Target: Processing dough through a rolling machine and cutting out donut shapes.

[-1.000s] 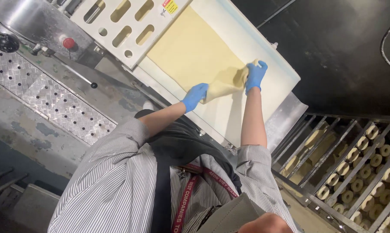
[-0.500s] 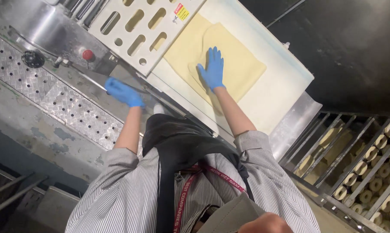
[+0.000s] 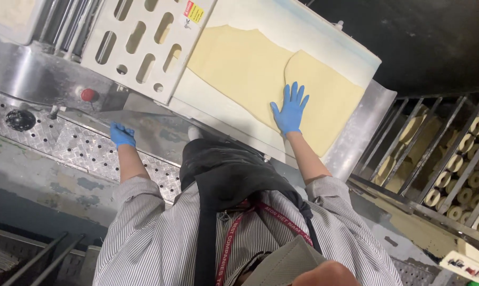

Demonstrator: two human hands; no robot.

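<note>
While a person in a striped grey shirt and dark apron stands at a dough-sheeting machine, seen from above their head, both hands wear blue gloves. The right hand (image 3: 291,109) lies flat with its fingers spread wide and released, palm pressed onto a pale yellow sheet of dough (image 3: 250,66). That dough rests on the machine's white conveyor belt (image 3: 218,108), and one end of it is folded back over itself, so a rounded flap lies under and around the hand. The left hand (image 3: 122,135) is well apart from the dough, down at the machine's steel front panel (image 3: 160,132), with its fingers curled against the metal; whether they grasp anything there, I cannot tell. A red round button (image 3: 88,95) sits just above that hand. A white slotted guard (image 3: 144,42) covers the rollers beside the dough. Off to the person's right, a wire rack (image 3: 462,159) holds rows of ring-shaped dough pieces (image 3: 475,180).
</note>
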